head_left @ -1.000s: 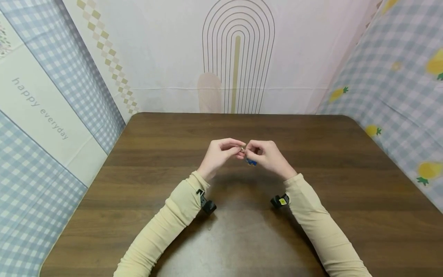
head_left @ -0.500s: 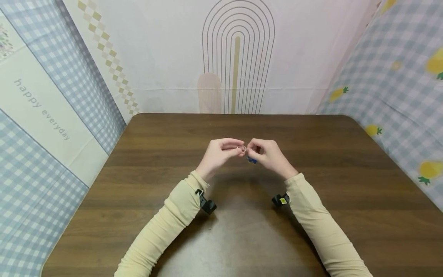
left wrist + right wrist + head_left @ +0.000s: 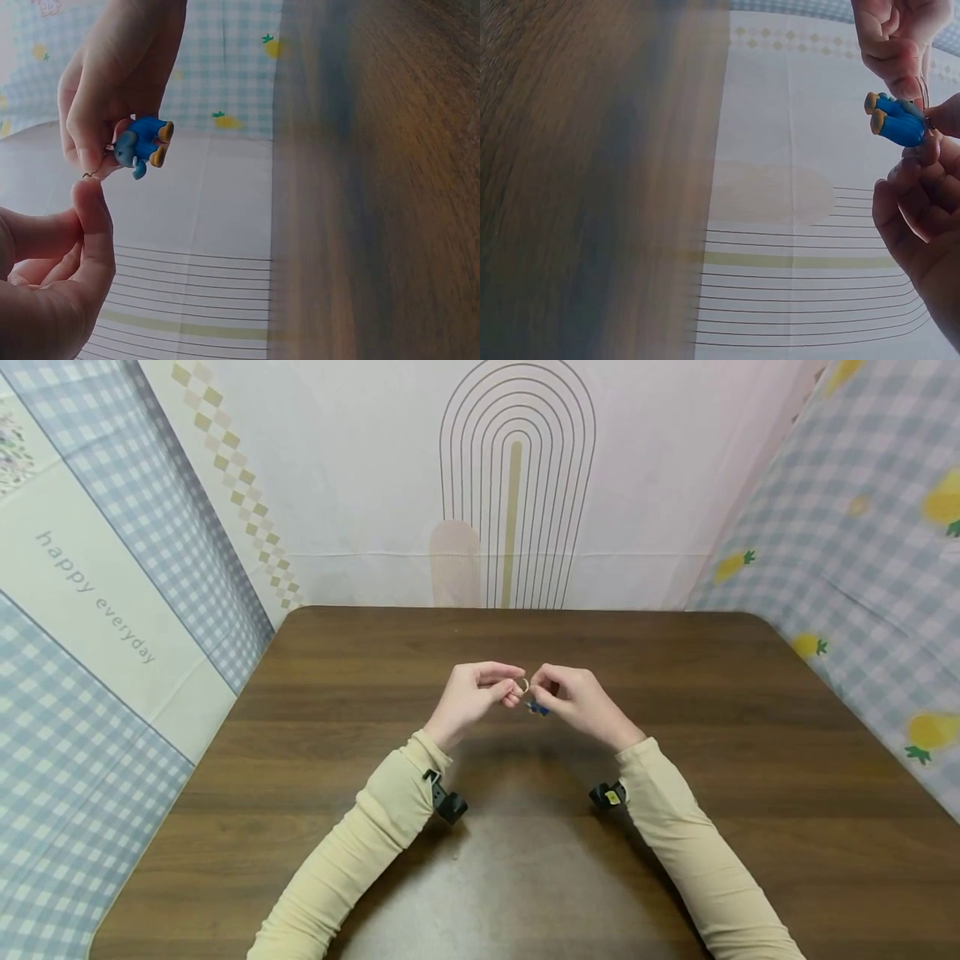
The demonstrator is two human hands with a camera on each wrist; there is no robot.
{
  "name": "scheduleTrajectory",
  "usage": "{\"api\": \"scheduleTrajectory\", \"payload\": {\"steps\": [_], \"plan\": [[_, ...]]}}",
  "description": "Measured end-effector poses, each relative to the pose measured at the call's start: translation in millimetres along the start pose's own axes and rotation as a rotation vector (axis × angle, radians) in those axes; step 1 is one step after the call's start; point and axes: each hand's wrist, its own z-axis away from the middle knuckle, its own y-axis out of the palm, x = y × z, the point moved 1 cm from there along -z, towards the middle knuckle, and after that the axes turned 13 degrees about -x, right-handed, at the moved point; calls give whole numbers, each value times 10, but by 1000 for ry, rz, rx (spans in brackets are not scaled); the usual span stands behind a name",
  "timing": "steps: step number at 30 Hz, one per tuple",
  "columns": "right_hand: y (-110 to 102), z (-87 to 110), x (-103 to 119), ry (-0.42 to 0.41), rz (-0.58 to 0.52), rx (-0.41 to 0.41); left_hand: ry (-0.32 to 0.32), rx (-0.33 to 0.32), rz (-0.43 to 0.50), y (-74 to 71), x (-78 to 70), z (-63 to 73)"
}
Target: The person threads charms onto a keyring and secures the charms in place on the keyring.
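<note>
In the head view both hands meet above the middle of the table. My left hand [image 3: 467,700] pinches a thin metal ring [image 3: 525,686] between thumb and fingers; the ring also shows as a curved wire [image 3: 925,91] in the right wrist view. Close beside it, my right hand [image 3: 581,700] pinches the small metal link at the top of a keychain charm [image 3: 537,708]. The charm is a blue elephant figurine [image 3: 141,142] with yellow-brown feet, hanging below the right fingertips. Fingertips hide much of the link.
The brown wooden table [image 3: 360,693] lies under both arms. Patterned cloth [image 3: 360,485] hangs behind it and on both sides. A black wrist camera [image 3: 450,806] sits on the left sleeve, another camera [image 3: 606,795] on the right.
The left fingers have shifted slightly left and opened a small gap to the right hand, so the ring shows more. The elephant charm has swung a little left below the right fingers.
</note>
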Motion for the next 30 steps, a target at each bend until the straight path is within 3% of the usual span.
{"api": "scheduleTrajectory", "payload": {"steps": [8, 12, 16, 20, 26, 30], "plan": [[15, -2, 28, -18, -11, -17, 32, -31, -8, 50, 11, 20], [29, 4, 44, -27, -16, -15, 2, -56, 33, 66, 8, 26], [33, 17, 46, -24, -1, -18, -37, -25, 47, 64, -18, 36], [25, 20, 35, -5, 18, -30, -33, 3, 21, 61, -34, 46], [-1, 4, 42, -15, 8, -29, -17, -63, 104, 49, -19, 54], [-3, 2, 24, -41, 11, -15, 18, -73, 115, 39, -5, 49]]}}
